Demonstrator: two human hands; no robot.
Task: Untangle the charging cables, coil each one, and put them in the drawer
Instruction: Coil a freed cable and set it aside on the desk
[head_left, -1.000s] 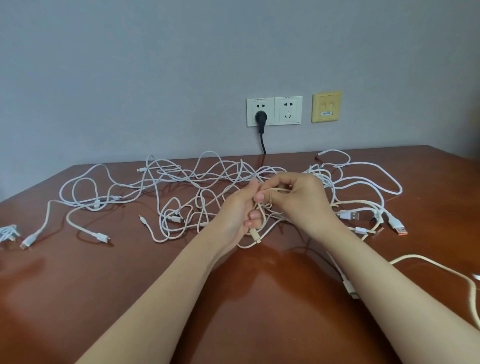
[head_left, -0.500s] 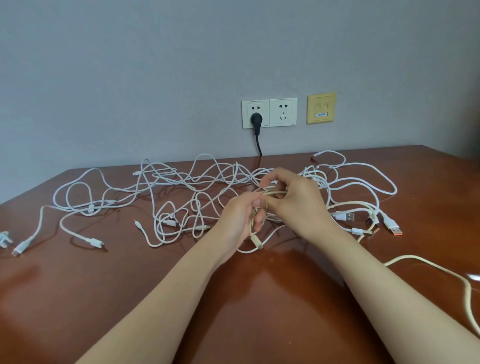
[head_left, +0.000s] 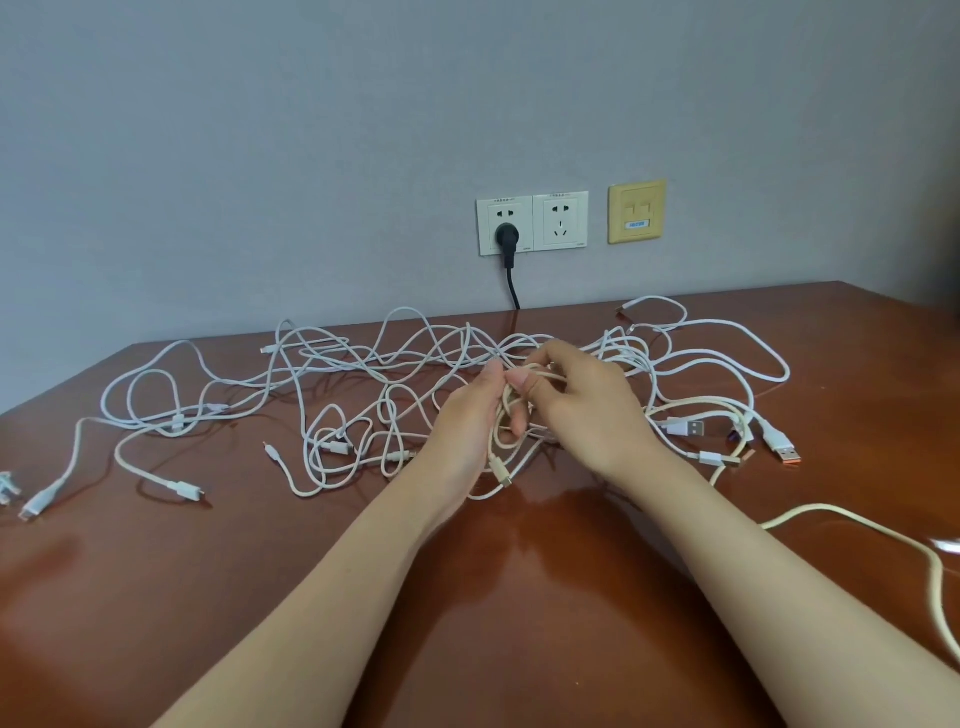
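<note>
Reddish-brown polished wood forms the table (head_left: 260, 597), seen from above by the person working at it. Two bare hands meet over its middle. The left hand (head_left: 465, 421) curls round several small loops of one cream cable (head_left: 500, 410), and the right hand (head_left: 582, 410) pinches the same loops from the right, thumbs almost touching. One small connector (head_left: 501, 470) hangs from the loops just above the wood.

Behind and around the hands, white cables (head_left: 363, 364) sprawl in a loose tangle from the far left to the far right of the table; they cross too often to count. At the right, one plug with an orange tip (head_left: 787, 452) and one silver plug (head_left: 688, 428) lie among them.

On the grey wall, two white sockets (head_left: 532, 222) sit side by side. One black plug (head_left: 506, 239) fills the left one. One yellowish plate (head_left: 637, 211) to their right carries a blue label (head_left: 636, 224); its writing is too small to read.

Compared with half a second ago, the hands remain together at the same spot, still holding the loops.
</note>
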